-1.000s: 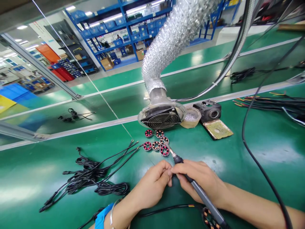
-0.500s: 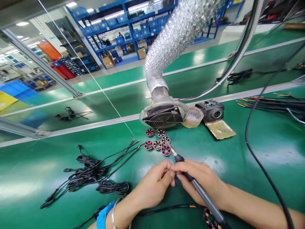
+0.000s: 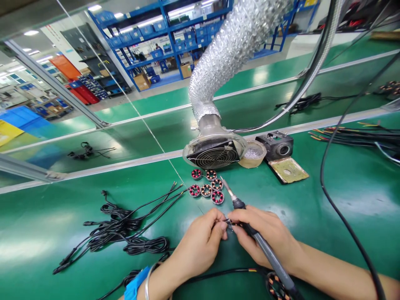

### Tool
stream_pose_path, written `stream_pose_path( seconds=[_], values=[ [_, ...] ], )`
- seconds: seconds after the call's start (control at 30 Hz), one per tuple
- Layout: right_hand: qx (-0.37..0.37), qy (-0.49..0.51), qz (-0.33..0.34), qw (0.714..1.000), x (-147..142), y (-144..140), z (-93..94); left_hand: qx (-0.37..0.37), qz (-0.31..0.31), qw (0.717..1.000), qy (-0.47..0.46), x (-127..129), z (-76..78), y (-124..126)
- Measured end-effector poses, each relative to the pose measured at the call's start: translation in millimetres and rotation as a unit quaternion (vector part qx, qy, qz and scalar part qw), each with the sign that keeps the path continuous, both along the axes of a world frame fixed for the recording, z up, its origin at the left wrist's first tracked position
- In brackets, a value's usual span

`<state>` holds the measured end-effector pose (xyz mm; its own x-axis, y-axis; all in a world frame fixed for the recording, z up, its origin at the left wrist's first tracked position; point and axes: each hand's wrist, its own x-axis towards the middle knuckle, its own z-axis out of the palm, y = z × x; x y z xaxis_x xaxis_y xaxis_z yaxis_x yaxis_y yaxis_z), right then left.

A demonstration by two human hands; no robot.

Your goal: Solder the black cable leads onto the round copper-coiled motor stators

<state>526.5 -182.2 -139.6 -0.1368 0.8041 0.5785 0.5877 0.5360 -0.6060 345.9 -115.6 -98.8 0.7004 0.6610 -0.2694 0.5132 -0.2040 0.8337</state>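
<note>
My right hand (image 3: 265, 233) is wrapped round a soldering iron (image 3: 265, 250), whose tip points up and left beside the ring-shaped coil cores. Its thumb and forefinger also come close to my left hand (image 3: 203, 237), which is closed in a pinch. Between the fingertips shows a thin wire (image 3: 228, 221) with a dark part; its details are too small to make out. Just beyond the hands sit several wound stator rings (image 3: 206, 190) with red or copper coils. Another stator ring (image 3: 276, 287) lies partly hidden under my right forearm, near a black cable (image 3: 225, 272).
Coiled black cables (image 3: 121, 225) lie at left. A fume extractor (image 3: 215, 154) on a foil duct stands behind the rings. Right of it are a round tub (image 3: 252, 154), a black iron stand (image 3: 276, 146) and a yellow sponge (image 3: 289, 170). The iron's cord (image 3: 331, 196) crosses the right side.
The iron's tip has shifted right, off the rings. My fingertips have parted slightly, showing the thin wire and dark part between them.
</note>
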Motion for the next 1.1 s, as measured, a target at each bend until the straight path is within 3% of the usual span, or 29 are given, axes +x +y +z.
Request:
stream_pose_path(
  seconds=[0.27,0.47,0.63,0.87,1.0,1.1],
  values=[
    [0.036,-0.076,-0.006,0.996,1,-2,-9.3,0.005,-0.006,1.0,-0.008,1,0.2,-1],
    [-0.032,-0.029,0.037,0.998,6,-4,-6.6,0.017,0.004,1.0,0.001,0,1.7,2],
    [-0.078,-0.02,0.081,0.993,6,-6,-10.2,-0.022,0.013,0.999,-0.025,0,-6.9,5],
    [-0.01,-0.143,0.021,0.99,3,-9,-3.3,-0.181,0.05,0.978,-0.086,2,-20.4,6],
    [0.012,-0.176,0.015,0.984,0,-8,5.9,-0.214,0.049,0.973,-0.073,4,-24.7,6],
    [0.015,-0.152,0.005,0.988,0,-7,2.7,-0.207,0.065,0.973,-0.075,6,-25.4,5]
  ],
)
